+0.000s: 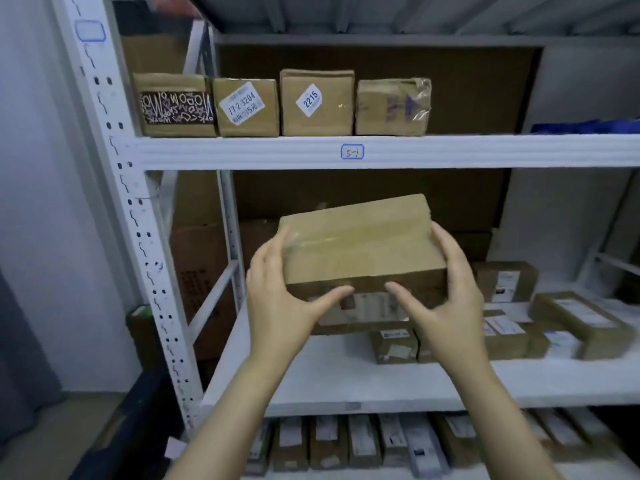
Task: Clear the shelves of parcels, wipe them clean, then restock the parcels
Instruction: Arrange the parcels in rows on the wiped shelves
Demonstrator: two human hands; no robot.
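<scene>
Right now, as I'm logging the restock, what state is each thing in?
Taped box: closed, slightly tilted, held in front of the middle shelf.
Left hand: fingers grip the box's left end.
Right hand: fingers grip the box's right end.
Four upper-shelf boxes: closed, standing side by side.
Middle-shelf parcels: lying flat, clustered at the right.
Bottom-shelf parcels: packed in a row.

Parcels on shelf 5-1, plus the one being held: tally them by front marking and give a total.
White-sticker parcels: 2
Black patterned-band parcel: 1
Clear-taped parcel with purple print: 1
Held parcel, in left hand and right hand: 1
Total: 5
</scene>
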